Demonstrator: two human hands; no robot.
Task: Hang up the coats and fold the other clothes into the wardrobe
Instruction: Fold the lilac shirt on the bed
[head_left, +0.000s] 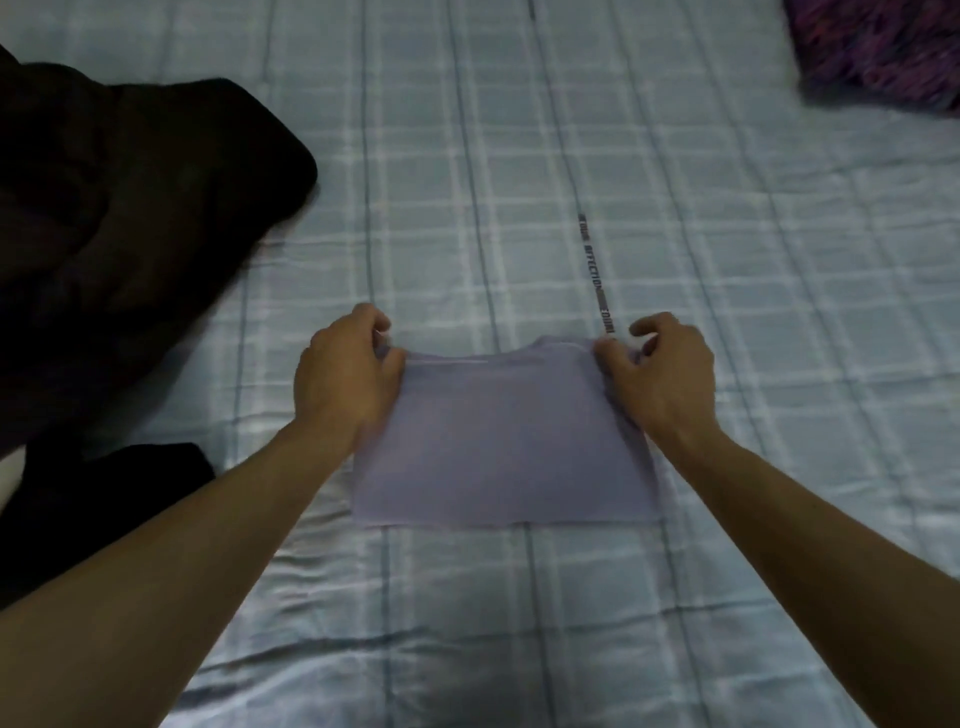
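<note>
A small lilac garment (504, 447) lies folded into a rough rectangle on the pale blue checked bedsheet (519, 182), in the middle of the view. My left hand (345, 371) pinches its far left corner with curled fingers. My right hand (662, 371) pinches the far right corner the same way. The garment's near edge lies flat on the sheet. A large black garment (119, 223), bulky like a coat, is heaped at the left edge of the bed.
A second dark piece of clothing (98, 499) lies at the near left, partly under my left forearm. A purple patterned cloth or pillow (878, 47) sits at the far right corner. A printed stripe (595, 275) runs along the sheet.
</note>
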